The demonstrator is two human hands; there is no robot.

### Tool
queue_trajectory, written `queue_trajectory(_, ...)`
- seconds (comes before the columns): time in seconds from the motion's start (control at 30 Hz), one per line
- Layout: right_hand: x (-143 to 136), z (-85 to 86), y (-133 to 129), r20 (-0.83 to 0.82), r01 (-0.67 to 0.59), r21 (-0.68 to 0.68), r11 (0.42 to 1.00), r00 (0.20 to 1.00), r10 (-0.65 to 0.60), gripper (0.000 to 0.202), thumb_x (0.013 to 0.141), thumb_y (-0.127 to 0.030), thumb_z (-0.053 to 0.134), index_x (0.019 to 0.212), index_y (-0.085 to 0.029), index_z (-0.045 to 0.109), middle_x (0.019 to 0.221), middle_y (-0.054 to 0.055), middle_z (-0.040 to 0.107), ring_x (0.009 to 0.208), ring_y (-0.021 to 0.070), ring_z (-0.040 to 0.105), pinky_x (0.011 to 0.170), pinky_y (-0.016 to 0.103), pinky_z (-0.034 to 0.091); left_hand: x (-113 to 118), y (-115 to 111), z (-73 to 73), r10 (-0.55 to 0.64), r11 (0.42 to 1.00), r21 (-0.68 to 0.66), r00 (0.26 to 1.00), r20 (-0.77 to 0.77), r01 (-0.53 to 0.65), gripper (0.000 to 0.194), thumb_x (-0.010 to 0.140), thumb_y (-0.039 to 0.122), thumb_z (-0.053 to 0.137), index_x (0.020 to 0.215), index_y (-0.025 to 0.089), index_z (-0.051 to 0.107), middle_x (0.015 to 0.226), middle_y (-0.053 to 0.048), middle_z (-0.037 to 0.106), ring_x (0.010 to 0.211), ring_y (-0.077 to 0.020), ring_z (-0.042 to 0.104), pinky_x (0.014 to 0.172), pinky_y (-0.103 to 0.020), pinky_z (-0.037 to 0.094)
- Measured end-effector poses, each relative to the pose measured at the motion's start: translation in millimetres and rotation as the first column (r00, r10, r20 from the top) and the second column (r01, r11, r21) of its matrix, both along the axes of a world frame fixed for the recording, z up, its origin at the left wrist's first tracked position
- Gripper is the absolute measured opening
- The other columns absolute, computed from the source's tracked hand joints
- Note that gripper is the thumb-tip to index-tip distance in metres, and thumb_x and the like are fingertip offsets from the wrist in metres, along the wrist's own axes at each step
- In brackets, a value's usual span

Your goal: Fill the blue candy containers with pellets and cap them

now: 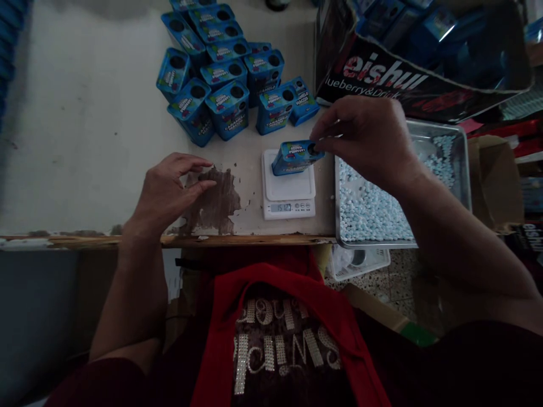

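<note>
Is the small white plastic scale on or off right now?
On: the scale shows dark digits on its grey rectangular display, along the edge nearest the person.

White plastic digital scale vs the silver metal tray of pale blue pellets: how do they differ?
White plastic digital scale is small; silver metal tray is much larger.
Scale has a flat raised platform and a display; tray is an open pan with raised walls.
Scale bears one blue printed container; tray holds many loose pale blue pellets.
Shared: roughly rectangular outlines.

Head cam only, looks fwd & down over worktop, arm's-length view.
</note>
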State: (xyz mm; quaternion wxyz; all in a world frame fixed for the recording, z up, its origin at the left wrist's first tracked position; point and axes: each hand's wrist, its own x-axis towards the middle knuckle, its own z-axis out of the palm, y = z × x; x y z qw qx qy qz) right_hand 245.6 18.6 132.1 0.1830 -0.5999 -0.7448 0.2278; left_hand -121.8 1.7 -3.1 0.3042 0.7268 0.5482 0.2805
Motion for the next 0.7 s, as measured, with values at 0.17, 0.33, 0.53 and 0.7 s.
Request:
queue_trajectory(0.17,-1.9,-1.5,-2.2,0.007,-0.051,-0.030,0.998,0.999,0.051,0.015,0.093,-0.031,0.087,0.108,-0.029,0.086,0.116,0.007,0.086,0.114,0.0343,0.082,0.101,0.051,0.070,3.7,1.7,-3.8,-0.039,0.999,0.003,0.999,0.022,0.039,0.038,0.094,0.056,0.082,0.121,0.029,0.085,0.127,-0.007,0.081,0.115,-0.0321,0.079,0.115,-0.054,0.064)
queue_trajectory(0.33,-1.1,6.3,-1.1,-0.120,0.011,0.118,0.993,0.993,0.003,0.006,0.091,-0.023,0.085,0.091,-0.028,0.082,0.105,0.006,0.087,0.097,0.0308,0.082,0.093,0.049,0.068,4.5,1.2,-1.0,-0.042,0.999,0.001,0.999,0.028,0.041,0.044,0.094,0.059,0.082,0.121,0.024,0.085,0.126,-0.008,0.081,0.114,-0.0320,0.078,0.115,-0.056,0.065)
queue_trajectory(0.53,70.6,-24.8,-20.0,0.011,0.171,0.056,0.984,0.985,-0.172,0.007,0.083,-0.025,0.088,0.087,-0.023,0.084,0.079,0.004,0.080,0.070,0.0219,0.068,0.077,0.043,0.058,5.6,0.1,2.8,-0.025,0.999,-0.024,1.000,0.004,0.025,0.041,0.096,0.057,0.082,0.123,0.026,0.084,0.124,-0.006,0.082,0.111,-0.0294,0.078,0.110,-0.054,0.066)
queue_trajectory(0.7,102.3,-60.6,-67.0,0.214,0.181,-0.106,0.978,0.964,-0.155,0.016,0.093,-0.036,0.077,0.096,-0.023,0.086,0.093,0.008,0.082,0.084,0.0274,0.075,0.083,0.045,0.060,19.4,0.8,9.5,-0.048,0.998,-0.035,0.999,-0.025,0.047,0.042,0.097,0.056,0.082,0.123,0.023,0.085,0.127,-0.006,0.083,0.121,-0.0332,0.077,0.113,-0.056,0.063)
